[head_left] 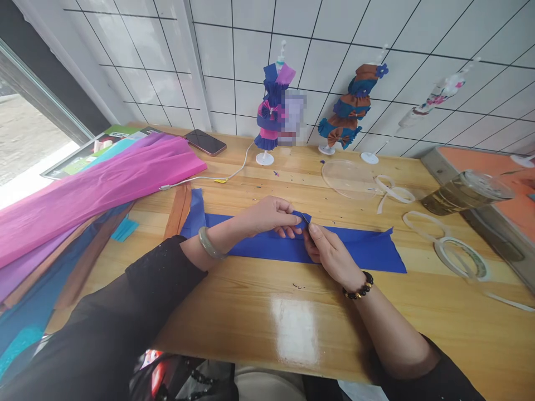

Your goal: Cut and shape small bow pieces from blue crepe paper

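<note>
My left hand [273,217], with a pale bangle at the wrist, pinches a small folded piece of blue crepe paper [299,219]. The fingers of my right hand [330,248] close on the right edge of that same piece, where a thin dark line shows; what makes it I cannot tell. A dark beaded bracelet circles my right wrist. Beneath both hands a long blue crepe paper strip [368,249] lies flat on the wooden table [234,312], its right end slightly creased up. Part of the strip is hidden by my hands.
Pink crepe paper [104,184] and other coloured sheets spread on the left. Along the back are a phone [205,142], a white cable [246,161] and two stands dressed in ruffled paper [273,114]. To the right are a tape roll [462,259], a clear disc [349,179] and a jar [462,192].
</note>
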Available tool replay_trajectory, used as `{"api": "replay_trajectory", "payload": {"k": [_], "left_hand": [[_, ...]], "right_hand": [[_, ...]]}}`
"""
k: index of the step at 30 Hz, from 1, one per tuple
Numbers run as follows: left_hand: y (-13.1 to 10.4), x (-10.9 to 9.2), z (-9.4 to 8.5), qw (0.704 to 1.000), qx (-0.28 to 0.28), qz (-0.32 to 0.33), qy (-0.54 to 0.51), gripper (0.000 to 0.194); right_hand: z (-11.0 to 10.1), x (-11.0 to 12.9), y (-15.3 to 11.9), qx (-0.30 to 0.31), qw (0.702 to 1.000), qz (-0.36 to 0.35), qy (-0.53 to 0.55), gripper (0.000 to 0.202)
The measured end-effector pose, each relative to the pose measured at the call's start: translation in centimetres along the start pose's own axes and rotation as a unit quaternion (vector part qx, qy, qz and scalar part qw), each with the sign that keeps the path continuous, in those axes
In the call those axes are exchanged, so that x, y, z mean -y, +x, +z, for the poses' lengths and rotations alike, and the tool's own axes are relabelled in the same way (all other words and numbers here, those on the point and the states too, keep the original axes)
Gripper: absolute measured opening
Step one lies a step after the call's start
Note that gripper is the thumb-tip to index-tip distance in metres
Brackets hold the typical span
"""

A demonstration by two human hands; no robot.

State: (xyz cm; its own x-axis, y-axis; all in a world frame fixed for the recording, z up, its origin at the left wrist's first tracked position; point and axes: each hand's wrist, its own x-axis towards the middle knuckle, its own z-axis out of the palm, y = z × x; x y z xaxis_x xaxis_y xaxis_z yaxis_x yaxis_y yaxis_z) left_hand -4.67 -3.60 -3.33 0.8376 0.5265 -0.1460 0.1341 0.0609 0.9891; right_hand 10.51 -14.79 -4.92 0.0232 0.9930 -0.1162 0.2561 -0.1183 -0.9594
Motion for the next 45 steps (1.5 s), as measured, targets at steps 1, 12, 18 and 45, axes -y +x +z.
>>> {"api": "replay_trajectory", "payload": {"k": [1, 12, 18, 45], "left_hand": [[0.01, 0.03, 0.07, 1.000, -0.002, 0.003, -0.002, 0.020], [-0.05, -0.02, -0.24, 0.998, -0.015, 0.012, 0.055, 0.027], [-0.07, -0.23, -0.21, 0.999, -0.004, 0.008, 0.036, 0.025], [0.01, -0.07, -0.15, 0.999, 0.019, 0.026, 0.041, 0.023]], "right_hand": [[-0.01, 0.03, 0.01, 0.002, 1.000, 0.004, 0.005, 0.040], [-0.14, 0.37, 0.02, 0.005, 1.000, 0.023, 0.016, 0.042], [-0.06, 0.28, -0.01, 0.005, 1.000, 0.015, 0.005, 0.041], [0.23, 0.58, 0.03, 0.016, 0.994, 0.043, 0.097, 0.041]]}}
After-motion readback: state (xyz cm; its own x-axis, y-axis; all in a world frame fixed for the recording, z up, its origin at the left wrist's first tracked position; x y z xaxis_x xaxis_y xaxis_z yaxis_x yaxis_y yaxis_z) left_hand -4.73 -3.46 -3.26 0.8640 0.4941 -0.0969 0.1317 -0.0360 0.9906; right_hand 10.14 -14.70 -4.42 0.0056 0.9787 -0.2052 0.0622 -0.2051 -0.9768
